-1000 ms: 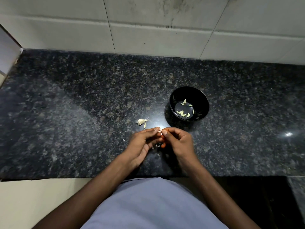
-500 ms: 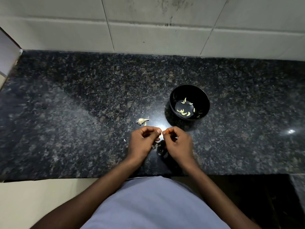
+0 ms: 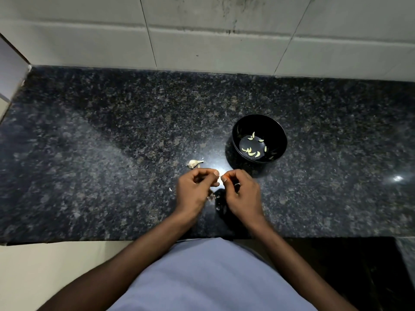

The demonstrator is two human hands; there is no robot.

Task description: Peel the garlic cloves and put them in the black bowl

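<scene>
Left hand (image 3: 195, 189): positioned over the near centre of the granite countertop (image 3: 89, 153); fingers curled inward, thumb and forefinger tips pointing right and pinching the garlic clove (image 3: 219, 178).
Right hand (image 3: 243, 194): just right of the left hand; fingers curled, thumb and forefinger tips pointing left and meeting the same clove from the opposite side.
Garlic clove: a small pale piece located between the two sets of fingertips, held clear of the surface; mostly covered by the fingers, so the amount of skin on it cannot be determined.
Black bowl (image 3: 278, 135): upright on the countertop, far and right of the hands, near the right hand but apart from it.
Peeled cloves (image 3: 252, 151): several pale, curved pieces lying on the bowl floor, most grouped toward its near-left side.
Garlic remnant (image 3: 194, 163): pale piece with a thin stem pointing right, lying on the countertop just beyond the left hand, left of the bowl.
Skin fragments (image 3: 211, 197): small pale scraps on the countertop below and between the hands; one further chip (image 3: 170, 189) lies just left of the left hand.
Tiled wall (image 3: 213, 41): light tiles along the far edge of the countertop.
Shirt (image 3: 208, 277): pale blue, at the near edge of the view between the forearms.
</scene>
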